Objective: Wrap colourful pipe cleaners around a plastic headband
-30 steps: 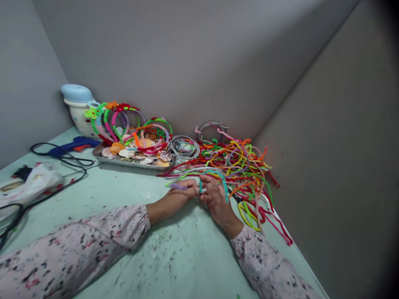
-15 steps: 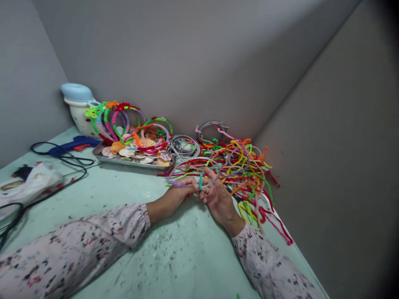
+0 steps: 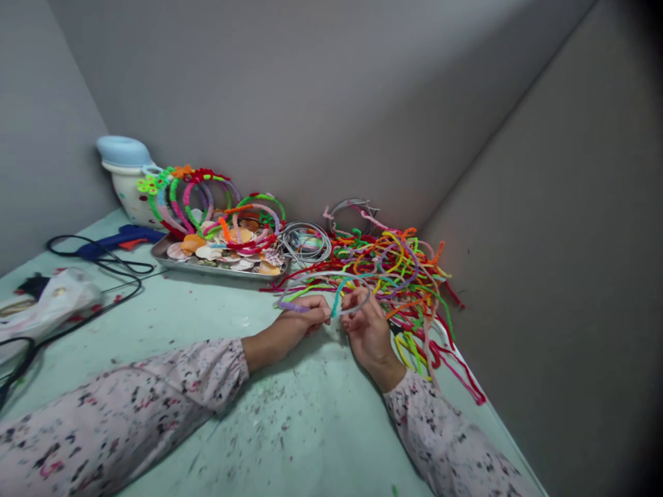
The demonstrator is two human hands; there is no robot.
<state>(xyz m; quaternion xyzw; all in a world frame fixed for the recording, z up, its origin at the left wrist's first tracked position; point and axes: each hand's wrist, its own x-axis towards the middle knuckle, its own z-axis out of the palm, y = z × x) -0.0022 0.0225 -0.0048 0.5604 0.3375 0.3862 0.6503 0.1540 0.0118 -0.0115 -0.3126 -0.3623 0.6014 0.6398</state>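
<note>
A thin grey hoop, like a headband base, is held up in front of me. Purple pipe cleaner wraps part of its near side. My left hand pinches the hoop beside that purple stretch. Just right of those fingertips, a turquoise pipe cleaner is wound on the hoop, its free length arching up and to the right. Around this strand my right hand has its fingers curled, palm towards me; the exact contact is partly hidden. The hoop's right side passes across the right fingers.
Behind my right hand lies a tangled heap of pipe cleaners. Grey wire hoops stand beside a metal tray of shells and wrapped headbands. A blue glue gun, black cord, plastic bag and lidded container are left.
My right index finger, stretched out before, has curled in. The right hand has drawn slightly right, away from the left fingertips. My left hand keeps its pinch on the hoop.
</note>
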